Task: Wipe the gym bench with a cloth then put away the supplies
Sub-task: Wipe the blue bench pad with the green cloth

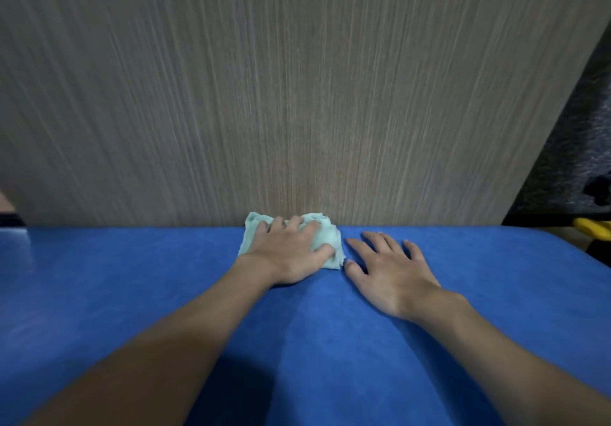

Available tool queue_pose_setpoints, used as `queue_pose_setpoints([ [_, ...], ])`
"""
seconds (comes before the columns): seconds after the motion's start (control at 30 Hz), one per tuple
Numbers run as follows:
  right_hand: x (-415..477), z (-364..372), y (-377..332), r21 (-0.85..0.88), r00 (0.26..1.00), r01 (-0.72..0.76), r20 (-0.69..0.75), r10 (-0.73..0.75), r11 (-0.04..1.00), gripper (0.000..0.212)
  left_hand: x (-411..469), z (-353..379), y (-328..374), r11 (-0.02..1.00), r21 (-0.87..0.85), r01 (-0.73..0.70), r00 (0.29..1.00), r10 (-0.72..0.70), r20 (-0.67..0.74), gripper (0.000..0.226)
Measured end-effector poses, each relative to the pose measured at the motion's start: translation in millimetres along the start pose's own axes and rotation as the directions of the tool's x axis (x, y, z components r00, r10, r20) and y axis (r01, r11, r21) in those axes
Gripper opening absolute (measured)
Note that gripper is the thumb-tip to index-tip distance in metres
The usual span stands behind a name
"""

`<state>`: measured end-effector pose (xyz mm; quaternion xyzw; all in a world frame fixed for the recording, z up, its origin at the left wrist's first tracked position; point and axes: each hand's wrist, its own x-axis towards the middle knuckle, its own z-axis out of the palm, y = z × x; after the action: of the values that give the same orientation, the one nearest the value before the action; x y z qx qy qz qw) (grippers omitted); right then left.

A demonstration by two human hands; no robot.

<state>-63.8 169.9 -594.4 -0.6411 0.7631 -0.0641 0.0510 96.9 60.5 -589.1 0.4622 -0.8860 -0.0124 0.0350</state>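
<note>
Two hands met the blue gym bench [132, 280]: my left hand [291, 255] gripped a pale-green cloth [330, 234] at twelve o'clock; my right hand [393, 275] lay flat beside it, fingers spread.

No text, label, brand, number or sign is readable on the bench [132, 293], the cloth [332, 239] or the wooden panel [297, 95].

My L hand [291, 253] far centre, palm down, fingers bent gripping cloth [329, 237]. R hand [390, 270] just right of it, flat, fingers spread. Both arms stretched fwd.
</note>
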Motion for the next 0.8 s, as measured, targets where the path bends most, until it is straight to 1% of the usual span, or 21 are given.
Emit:
queue_pose_setpoints([
  [0.07,-1.0,0.5,-0.8,0.002,1.000,0.012,0.002,-0.012,1.000,0.060,-2.8,-1.8,-5.1,1.000,-0.010,-0.002,1.000,0.002,0.009,0.070],
  [0.17,-0.6,-1.1,0.3,0.013,1.000,0.025,0.003,-0.025,1.000,0.059,-5.8,-4.4,-20.7,1.000,-0.009,0.008,1.000,-0.008,0.023,0.081],
  [0.3,-1.5,-2.9,-2.6,-0.026,1.000,0.011,0.009,-0.010,1.000,0.055,-17.6,-5.5,-58.8,0.998,0.006,0.066,0.998,-0.066,0.016,0.093],
  [0.37,5.3,-6.6,-13.8,-0.074,0.999,0.005,-0.033,-0.007,0.997,0.052,-22.2,-7.8,-69.1,0.995,0.023,0.102,0.995,-0.102,0.022,0.089],
  [0.4,10.5,-6.6,-23.7,-0.058,0.998,0.019,-0.063,-0.023,0.998,0.052,-22.5,-8.0,-68.0,0.994,0.038,0.105,0.994,-0.106,0.019,0.082],
  [0.47,20.1,-4.4,-47.7,0.046,0.995,0.062,-0.085,-0.058,0.997,0.054,-19.4,-9.2,-57.6,0.995,0.067,0.073,0.997,-0.074,0.010,0.068],
  [0.5,23.6,-0.6,-58.6,0.077,0.995,0.082,-0.062,-0.077,0.994,0.056,-18.8,-9.1,-53.4,0.996,0.063,0.059,0.998,-0.060,0.014,0.065],
  [0.57,25.5,9.1,-68.6,0.062,0.996,0.090,-0.008,-0.089,0.994,0.059,-18.7,-6.8,-54.2,0.999,0.042,0.032,0.999,-0.033,0.020,0.066],
  [0.67,22.8,10.8,-66.1,0.058,0.998,0.047,0.032,-0.049,0.997,0.064,-20.2,-6.6,-72.7,1.000,0.012,0.003,0.999,-0.003,0.047,0.078],
  [0.8,19.3,5.8,-72.7,-0.027,0.997,0.024,0.068,-0.022,0.999,0.059,-31.4,-10.2,-115.8,0.999,-0.003,-0.032,0.999,0.032,0.039,0.088],
])
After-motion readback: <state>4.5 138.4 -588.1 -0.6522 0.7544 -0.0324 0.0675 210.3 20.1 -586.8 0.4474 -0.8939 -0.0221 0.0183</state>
